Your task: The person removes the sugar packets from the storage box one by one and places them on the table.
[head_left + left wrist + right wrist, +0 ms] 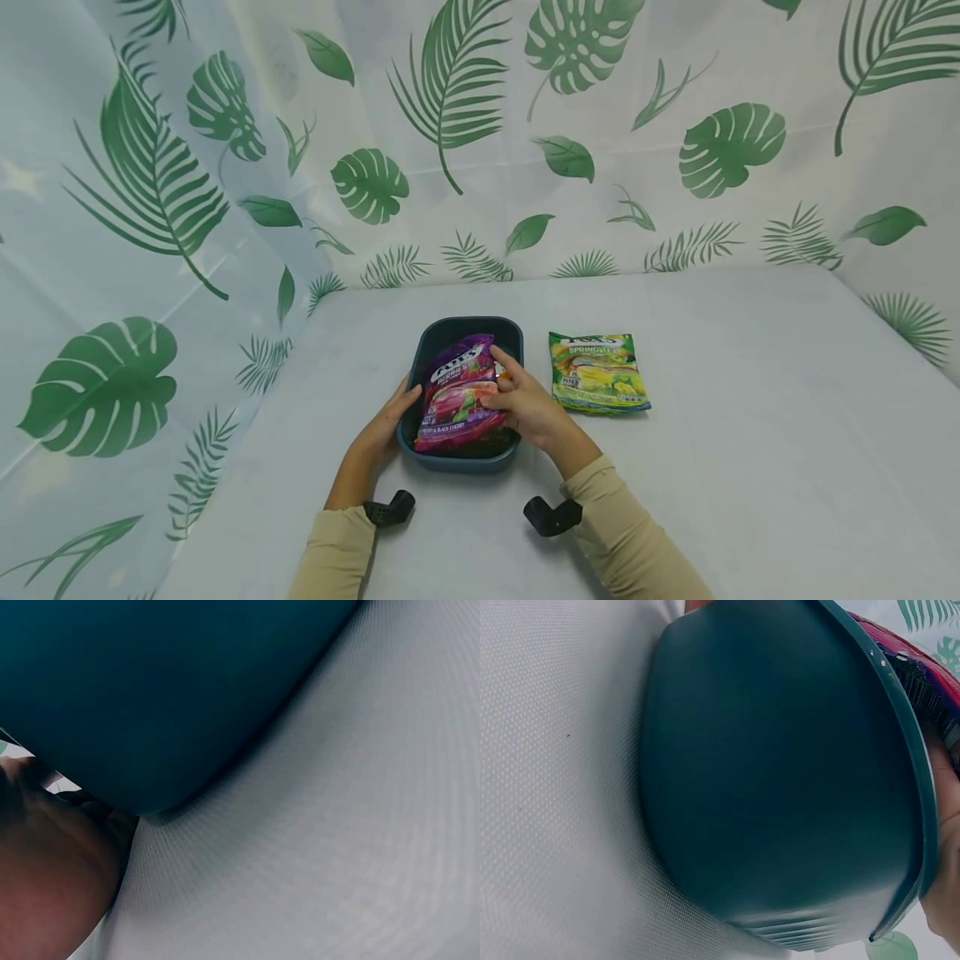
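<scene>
A dark teal plastic bin (459, 465) stands on the table. My left hand (381, 429) holds its left wall, thumb at the rim and the other fingers along the outside; the left wrist view shows this hand (56, 862) beside the teal wall. My right hand (528, 407) grips the right edge of a purple candy bag (453, 400) marked Berries, which lies tilted in the bin's opening. In the right wrist view, part of the bag (922, 667) shows above the rim. What lies under the bag is mostly hidden.
A green and yellow candy bag (598, 373) marked Spring Tea lies flat on the white tabletop (750, 417), right of the bin. A leaf-print curtain (480, 208) hangs behind the table and along its left side. Black wrist devices (553, 517) sit at both cuffs.
</scene>
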`<state>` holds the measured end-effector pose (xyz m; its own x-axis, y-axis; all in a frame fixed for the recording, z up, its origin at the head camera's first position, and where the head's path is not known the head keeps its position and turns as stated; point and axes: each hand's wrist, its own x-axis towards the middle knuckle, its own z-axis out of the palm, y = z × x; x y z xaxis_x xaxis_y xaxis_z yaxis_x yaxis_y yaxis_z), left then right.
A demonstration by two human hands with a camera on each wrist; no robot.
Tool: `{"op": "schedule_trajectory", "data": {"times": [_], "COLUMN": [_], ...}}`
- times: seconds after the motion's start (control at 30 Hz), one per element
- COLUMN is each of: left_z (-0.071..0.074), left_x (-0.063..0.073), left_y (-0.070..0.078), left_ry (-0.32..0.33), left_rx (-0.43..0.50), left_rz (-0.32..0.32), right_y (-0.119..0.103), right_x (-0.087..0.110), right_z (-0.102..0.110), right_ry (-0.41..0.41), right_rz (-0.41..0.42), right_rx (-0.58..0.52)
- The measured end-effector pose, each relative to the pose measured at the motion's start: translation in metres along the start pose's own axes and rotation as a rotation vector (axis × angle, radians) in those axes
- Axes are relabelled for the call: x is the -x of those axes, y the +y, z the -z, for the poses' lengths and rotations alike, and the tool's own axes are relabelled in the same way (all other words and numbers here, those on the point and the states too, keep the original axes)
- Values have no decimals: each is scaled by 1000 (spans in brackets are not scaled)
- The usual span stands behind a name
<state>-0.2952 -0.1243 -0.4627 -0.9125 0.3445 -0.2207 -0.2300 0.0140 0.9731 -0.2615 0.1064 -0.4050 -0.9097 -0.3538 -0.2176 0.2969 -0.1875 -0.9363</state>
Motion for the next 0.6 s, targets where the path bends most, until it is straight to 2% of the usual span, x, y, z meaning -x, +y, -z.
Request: {"op": "schedule_trajectory", "data": {"times": [0.27, 0.6], "left_z": [0, -1], "left_x": [1, 2], "left_y": [0, 2], "left_ry": [5, 4], "left_rx": [-20, -19], "left_rz": [7, 6], "right_y": [0, -1], "right_x": [-1, -1], "right_z": [2, 5], "right_ry": [-12, -33], "right_rz": [-9, -26], "right_rx": [-49, -162]}}
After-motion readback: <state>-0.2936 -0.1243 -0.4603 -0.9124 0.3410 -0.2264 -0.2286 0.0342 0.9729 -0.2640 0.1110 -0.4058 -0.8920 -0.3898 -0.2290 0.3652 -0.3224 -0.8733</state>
